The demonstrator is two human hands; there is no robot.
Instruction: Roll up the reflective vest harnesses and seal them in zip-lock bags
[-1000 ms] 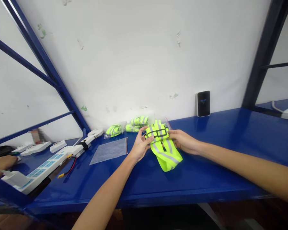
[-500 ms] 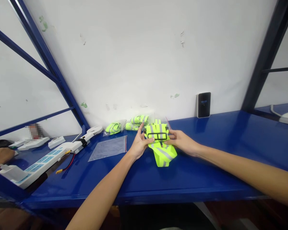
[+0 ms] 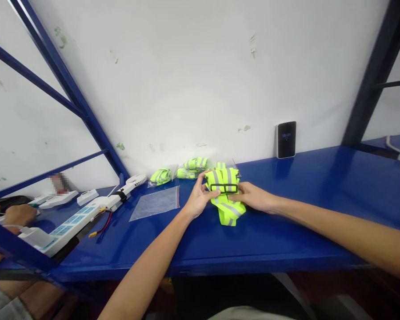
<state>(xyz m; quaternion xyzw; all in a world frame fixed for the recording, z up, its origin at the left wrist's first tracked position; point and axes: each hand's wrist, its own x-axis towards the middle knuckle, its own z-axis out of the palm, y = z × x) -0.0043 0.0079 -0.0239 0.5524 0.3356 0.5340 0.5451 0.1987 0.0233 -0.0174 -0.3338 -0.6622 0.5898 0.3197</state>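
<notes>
A neon yellow reflective safety vest (image 3: 227, 206), folded with grey reflective stripes, lies on the blue bench. A black elastic band (image 3: 224, 188) runs around its upper fold. My left hand (image 3: 198, 198) grips the bundle's left side with fingers and thumb. My right hand (image 3: 253, 197) holds its right side, fingers pressing at the band. The lower end of the vest hangs free between my hands, resting toward the bench. Behind them lie several folded yellow vests in plastic bags (image 3: 186, 171).
A flat zip-top plastic bag (image 3: 155, 203) lies left of my hands. Farther left are a white power strip (image 3: 70, 226), a white fan (image 3: 136, 179) and a red-black cable. A black-faced device (image 3: 286, 139) stands against the wall. A co-worker's hand (image 3: 20, 214) is at far left.
The vest bundle has been drawn tighter, with its loose lower end shorter and narrower. The black band sits squarer across the fold. My view has shifted slightly.
</notes>
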